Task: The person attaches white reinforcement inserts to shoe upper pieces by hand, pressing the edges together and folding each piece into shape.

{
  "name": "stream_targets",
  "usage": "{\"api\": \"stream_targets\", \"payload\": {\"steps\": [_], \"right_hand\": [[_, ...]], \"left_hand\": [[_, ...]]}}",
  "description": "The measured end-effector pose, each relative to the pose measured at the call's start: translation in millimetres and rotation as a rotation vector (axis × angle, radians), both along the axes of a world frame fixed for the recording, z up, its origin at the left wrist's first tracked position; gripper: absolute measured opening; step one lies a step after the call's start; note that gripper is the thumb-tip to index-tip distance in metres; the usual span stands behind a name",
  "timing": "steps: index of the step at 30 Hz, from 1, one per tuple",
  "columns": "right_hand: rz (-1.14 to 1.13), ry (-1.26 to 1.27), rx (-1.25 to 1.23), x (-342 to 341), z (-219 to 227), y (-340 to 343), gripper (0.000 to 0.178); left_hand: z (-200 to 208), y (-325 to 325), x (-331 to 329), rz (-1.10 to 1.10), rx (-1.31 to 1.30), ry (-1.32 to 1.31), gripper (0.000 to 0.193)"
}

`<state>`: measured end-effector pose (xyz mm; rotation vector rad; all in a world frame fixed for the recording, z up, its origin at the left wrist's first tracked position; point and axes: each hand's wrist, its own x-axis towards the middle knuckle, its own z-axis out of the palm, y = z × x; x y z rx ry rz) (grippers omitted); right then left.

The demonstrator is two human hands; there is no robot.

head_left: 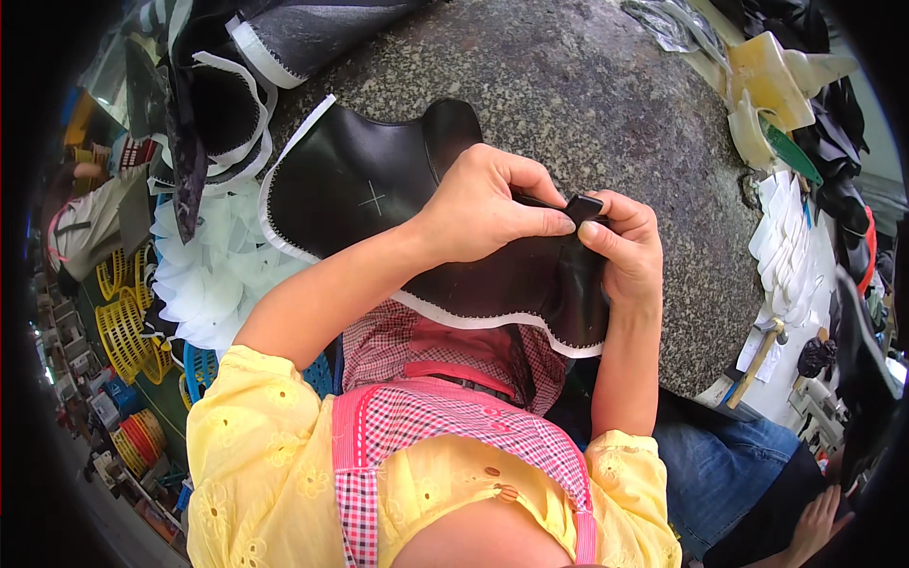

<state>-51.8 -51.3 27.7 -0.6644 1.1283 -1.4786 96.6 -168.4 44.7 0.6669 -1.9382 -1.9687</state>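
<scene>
A black leather piece [350, 170], shaped like part of a boot upper, lies over my lap and the near edge of the stone slab. White edging with dark zigzag stitching runs along its rim, and a pale cross is marked on its left part. My left hand [488, 204] pinches the folded edge of the leather between thumb and fingers. Close beside it, my right hand [625, 241] is closed on the same edge, thumb against forefinger. Between the two thumbs a short black tab [583, 206] sticks up. The fingers behind the leather are partly hidden.
A speckled stone slab [663, 123] fills the middle. More black pieces with white edging [227, 104] lie at upper left, above stacked white sheets [213, 275]. On the right are a yellowish plastic container [772, 80], white cut pieces [786, 246] and a hammer [757, 360]. Another person's hand [816, 523] shows at lower right.
</scene>
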Motion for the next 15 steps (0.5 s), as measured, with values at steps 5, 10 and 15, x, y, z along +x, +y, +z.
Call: {"api": "stream_targets", "payload": {"steps": [5,10,15], "right_hand": [[-0.065,0.29,0.067,6,-1,-3,0.014],[-0.122,0.358,-0.013,10,1,-4,0.015],[-0.3,0.671,-0.001,5,6,-5,0.013]], "left_hand": [[-6,2,1,0.06,-0.061,0.039,0.01],[-4,-3,-1,0.033,0.21,0.076,0.009],[-6,-1,-22,0.076,-0.038,0.022,0.01]]}}
